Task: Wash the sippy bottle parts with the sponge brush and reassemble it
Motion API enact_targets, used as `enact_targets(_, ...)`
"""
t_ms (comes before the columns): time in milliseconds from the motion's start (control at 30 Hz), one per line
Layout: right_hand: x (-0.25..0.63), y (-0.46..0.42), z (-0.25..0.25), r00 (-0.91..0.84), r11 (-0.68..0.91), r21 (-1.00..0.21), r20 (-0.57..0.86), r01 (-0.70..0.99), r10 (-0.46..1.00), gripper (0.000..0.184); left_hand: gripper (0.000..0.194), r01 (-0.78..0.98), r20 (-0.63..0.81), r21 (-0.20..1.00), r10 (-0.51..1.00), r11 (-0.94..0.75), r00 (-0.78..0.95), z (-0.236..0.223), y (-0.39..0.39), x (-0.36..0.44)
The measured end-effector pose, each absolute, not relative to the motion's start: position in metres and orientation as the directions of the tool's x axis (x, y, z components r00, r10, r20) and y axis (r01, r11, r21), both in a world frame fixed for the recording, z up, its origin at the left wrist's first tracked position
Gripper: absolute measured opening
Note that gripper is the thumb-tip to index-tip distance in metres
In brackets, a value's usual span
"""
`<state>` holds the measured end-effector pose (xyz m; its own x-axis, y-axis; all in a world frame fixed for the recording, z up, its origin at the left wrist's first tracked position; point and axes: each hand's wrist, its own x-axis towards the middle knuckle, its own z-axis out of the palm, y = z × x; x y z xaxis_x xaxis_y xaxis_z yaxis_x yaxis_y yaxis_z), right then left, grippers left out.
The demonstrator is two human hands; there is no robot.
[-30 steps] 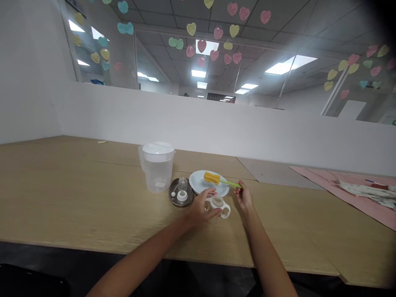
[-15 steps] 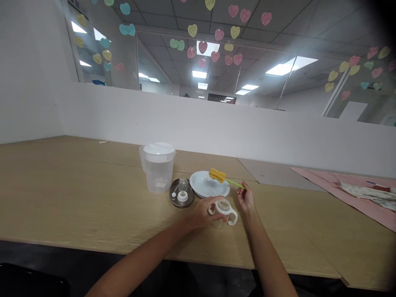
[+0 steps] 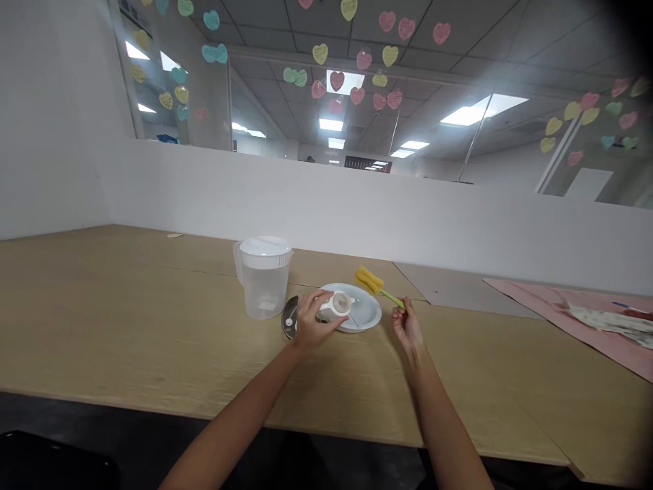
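My left hand (image 3: 312, 323) is closed around a clear baby bottle (image 3: 339, 305) with a white collar and side handles. The bottle is tilted, its open mouth facing me, in front of the white bowl (image 3: 371, 318). Between the fingers of my right hand (image 3: 408, 324) is the green handle of a bottle brush (image 3: 369, 279). Its yellow sponge head points up and left above the bowl's back rim, apart from the bottle. A thin stick-like thing lies in the bowl. Partly behind my left hand sits a dark metal tray (image 3: 287, 329) with small white parts on it.
A lidded clear plastic pitcher (image 3: 265, 279) holding liquid stands left of the tray. On the right lie a grey mat (image 3: 459, 291) and a pink cloth (image 3: 541, 306), with a patterned cloth and a pen on the pink one. A white wall (image 3: 326, 204) rises behind the table.
My left hand has moved the bottle left and away from me, tipping it from upright. The brush head has risen slightly to the right, while my right hand has barely moved.
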<state>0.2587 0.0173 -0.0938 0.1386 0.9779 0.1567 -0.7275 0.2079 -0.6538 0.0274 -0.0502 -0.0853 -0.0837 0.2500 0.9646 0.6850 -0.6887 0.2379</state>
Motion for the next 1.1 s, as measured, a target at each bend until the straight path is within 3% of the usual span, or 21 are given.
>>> enact_targets(367,0.251,0.016,-0.095,0.029,0.178,-0.82,0.194,-0.544,0.981,0.032,0.041,0.847,0.959,0.159,0.284,-0.507,-0.01,-0.088,-0.038,0.015)
enact_targets(667,0.253,0.016,-0.094,0.19,0.241,-0.898,0.181,-0.368,0.965,0.031,0.035,0.894,0.939,0.054,0.328,-0.446,0.107,-0.088,-0.036,0.004)
enact_targets(833,0.258,0.017,-0.093,0.22,0.316,-0.918,0.265,-0.24,0.939,0.031,0.034,0.879,0.919,0.012,0.351,-0.477,0.178,-0.09,-0.034,0.003)
enact_targets(1100,0.241,0.014,-0.096,0.127,0.285,-0.935,0.263,-0.212,0.956,0.036,0.035,0.82,0.886,-0.089,0.33,-0.566,0.324,-0.09,-0.037,0.006)
